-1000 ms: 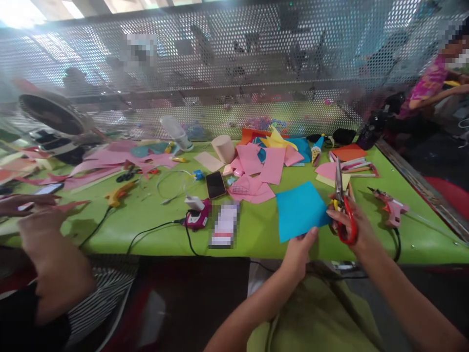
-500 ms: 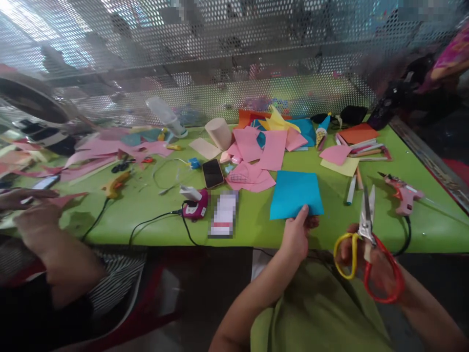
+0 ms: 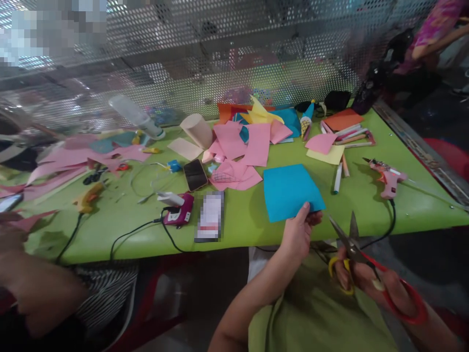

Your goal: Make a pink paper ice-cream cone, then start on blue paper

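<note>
A blue sheet of paper [image 3: 291,190] is pinched at its lower right corner by my left hand [image 3: 298,232], thumb on top and fingers beneath. The sheet bends slightly and is held over the front of the green table. My right hand [image 3: 366,278] grips a pair of scissors [image 3: 351,244] with one yellow and one red handle loop. Their blades are spread and point up and left, just to the right of my left hand and apart from the paper.
On the green table [image 3: 242,225] lie pink paper pieces [image 3: 238,173], two phones, a purple power socket [image 3: 179,210], a paper roll [image 3: 197,131], markers and a pink glue gun [image 3: 388,178]. A yellow glue gun [image 3: 88,198] and a co-worker's arm [image 3: 32,274] are at left.
My right hand has turned the scissors so the blades tilt left toward the paper, and they are spread wider. The blue paper has tilted slightly. The camera view has shifted right.
</note>
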Demonstrator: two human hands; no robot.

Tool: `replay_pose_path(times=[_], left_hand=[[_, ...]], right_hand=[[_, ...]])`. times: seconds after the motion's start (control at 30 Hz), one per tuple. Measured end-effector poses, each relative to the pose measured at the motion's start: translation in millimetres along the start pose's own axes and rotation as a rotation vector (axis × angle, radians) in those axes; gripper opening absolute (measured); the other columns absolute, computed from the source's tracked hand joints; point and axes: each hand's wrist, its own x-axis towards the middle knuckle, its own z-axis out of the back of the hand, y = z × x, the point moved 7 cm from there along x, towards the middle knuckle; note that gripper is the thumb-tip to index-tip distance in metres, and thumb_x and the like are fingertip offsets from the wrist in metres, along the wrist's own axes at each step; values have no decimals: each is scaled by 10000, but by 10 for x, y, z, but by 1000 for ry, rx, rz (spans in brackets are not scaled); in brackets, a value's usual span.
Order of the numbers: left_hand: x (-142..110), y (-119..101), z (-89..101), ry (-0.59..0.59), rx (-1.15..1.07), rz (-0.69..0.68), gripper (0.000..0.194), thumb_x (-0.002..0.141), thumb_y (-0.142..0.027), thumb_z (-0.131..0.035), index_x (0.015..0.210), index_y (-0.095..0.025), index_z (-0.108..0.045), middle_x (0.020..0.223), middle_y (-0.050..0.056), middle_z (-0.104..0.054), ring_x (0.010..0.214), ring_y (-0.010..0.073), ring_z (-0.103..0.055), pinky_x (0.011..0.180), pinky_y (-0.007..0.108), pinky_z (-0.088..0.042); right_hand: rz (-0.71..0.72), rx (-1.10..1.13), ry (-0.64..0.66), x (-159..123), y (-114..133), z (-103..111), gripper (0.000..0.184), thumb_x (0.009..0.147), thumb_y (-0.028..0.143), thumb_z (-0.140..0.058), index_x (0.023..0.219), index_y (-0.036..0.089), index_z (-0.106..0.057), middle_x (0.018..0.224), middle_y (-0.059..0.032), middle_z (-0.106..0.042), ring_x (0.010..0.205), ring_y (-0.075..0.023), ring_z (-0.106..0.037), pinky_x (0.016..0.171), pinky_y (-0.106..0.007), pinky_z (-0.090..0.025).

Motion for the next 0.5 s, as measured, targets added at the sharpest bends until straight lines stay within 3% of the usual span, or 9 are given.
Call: replay_pose_path(times=[0.17, 0.33, 0.5], left_hand=[[-46, 58, -52, 18, 57, 7, 407, 714, -507, -883, 878, -180, -706, 814, 61, -754, 758, 219, -733, 785, 351, -517], [-59, 80, -33, 5, 110, 13, 394, 758, -540, -833, 895, -198, -693, 844, 80, -757, 859, 264, -751, 810, 368, -518], [-57, 97, -18, 10, 85, 4, 394, 745, -516, -859, 907, -192, -705, 869, 68, -762, 819, 239, -741, 801, 361, -515]], right_hand=[[-33, -20, 69, 58, 35, -226, 667, 839, 902, -389, 1091, 352, -669, 802, -48, -541, 688, -257, -449, 683, -428, -455], [-53, 16, 33, 44, -16, -180, 654, 850, 878, -406, 1108, 340, -673, 792, -61, -563, 685, -258, -468, 668, -428, -467], [-26, 35, 29, 56, -41, -143, 653, 876, 862, -387, 1129, 327, -662, 792, -59, -571, 678, -246, -467, 659, -412, -473]])
